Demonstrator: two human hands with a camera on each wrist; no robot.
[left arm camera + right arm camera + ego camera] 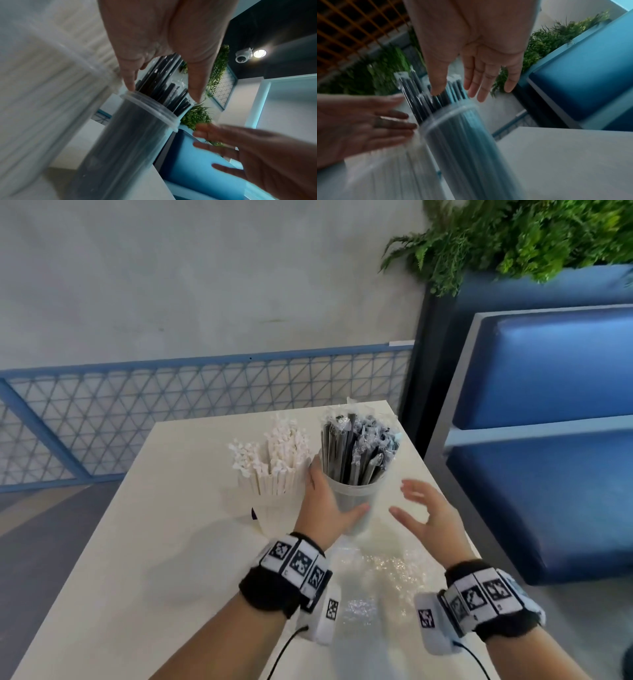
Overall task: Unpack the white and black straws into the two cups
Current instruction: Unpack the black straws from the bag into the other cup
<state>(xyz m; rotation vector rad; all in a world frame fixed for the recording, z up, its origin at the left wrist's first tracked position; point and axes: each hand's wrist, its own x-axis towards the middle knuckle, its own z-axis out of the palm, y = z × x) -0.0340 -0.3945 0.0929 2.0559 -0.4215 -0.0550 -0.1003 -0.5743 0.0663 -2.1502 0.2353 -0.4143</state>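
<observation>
A clear cup (356, 499) packed with black straws (356, 446) stands at the far right of the white table (137, 542). Just left of it, a second cup (270, 513) holds white paper-wrapped straws (274, 453). My left hand (337, 491) lies against the black-straw cup's left side, its fingers straight and its thumb across the front. My right hand (424, 508) hovers spread to the right of the cup, apart from it. The left wrist view shows the cup (133, 135) under my straight fingers (128, 81). In the blurred right wrist view, the right hand (458, 93) is open above the cup (467, 148).
Crumpled clear plastic wrapping (376, 577) lies on the table between my wrists. A blue padded bench (548, 405) stands close on the right, with a green plant (513, 234) above it. A blue mesh railing (171, 412) runs behind the table's far edge.
</observation>
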